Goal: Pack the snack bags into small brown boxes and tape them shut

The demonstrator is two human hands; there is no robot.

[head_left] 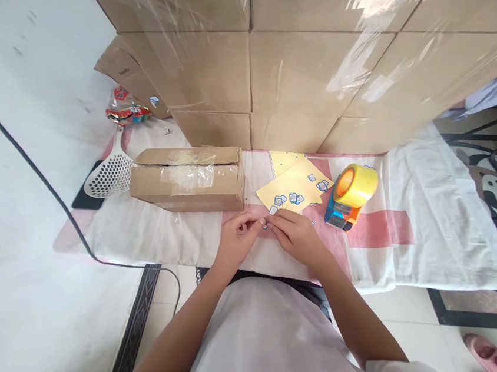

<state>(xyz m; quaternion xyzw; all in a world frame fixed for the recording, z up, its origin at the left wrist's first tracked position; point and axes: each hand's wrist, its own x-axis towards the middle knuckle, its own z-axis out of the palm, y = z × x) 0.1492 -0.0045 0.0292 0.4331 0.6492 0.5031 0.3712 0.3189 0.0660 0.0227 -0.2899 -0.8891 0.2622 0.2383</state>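
Stacked cardboard cartons, wrapped in shiny clear film, tower over a table covered with a white-and-pink cloth. A long brown box sealed with clear tape lies left of centre, its long axis running left to right. To its right, overlapping pale-yellow sheets carry blue-outlined stickers; the upper sheet's long axis slants from near left to far right. Any writing on the stickers is too small to read. Beside the sheets sits an orange-and-blue dispenser with yellow tape. At the sheets' near edge, the left hand and right hand meet, the fingertips of both pinching one small piece. It looks pale with a bluish edge, mostly hidden by the fingers; which way it points cannot be told.
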